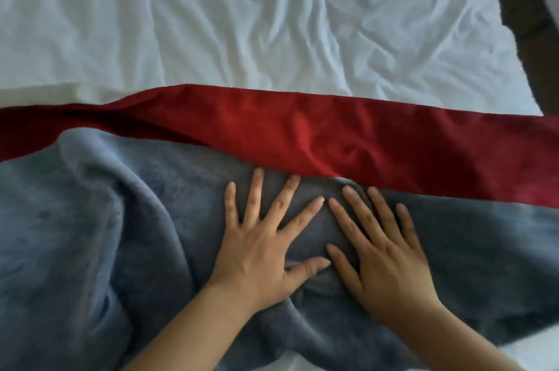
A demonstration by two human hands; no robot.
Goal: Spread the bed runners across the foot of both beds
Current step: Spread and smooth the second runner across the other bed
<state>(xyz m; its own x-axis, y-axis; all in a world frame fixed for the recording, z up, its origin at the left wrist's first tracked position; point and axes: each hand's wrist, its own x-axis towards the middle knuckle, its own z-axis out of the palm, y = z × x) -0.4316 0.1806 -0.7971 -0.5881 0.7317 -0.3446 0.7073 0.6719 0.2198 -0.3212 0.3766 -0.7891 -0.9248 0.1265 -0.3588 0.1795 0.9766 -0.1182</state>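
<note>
Two hands rest flat on the grey-blue blanket (90, 234), fingers straight and spread, gripping nothing. The left hand (260, 252) and the right hand (384, 261) lie side by side, with index fingertips nearly touching. The blanket is rumpled in deep folds to the left of the hands. The red bed runner (302, 131) lies in a band across the bed, just beyond the fingertips, with its near edge overlapping the blanket. The wrinkled white sheet (242, 22) covers the bed beyond the runner.
</note>
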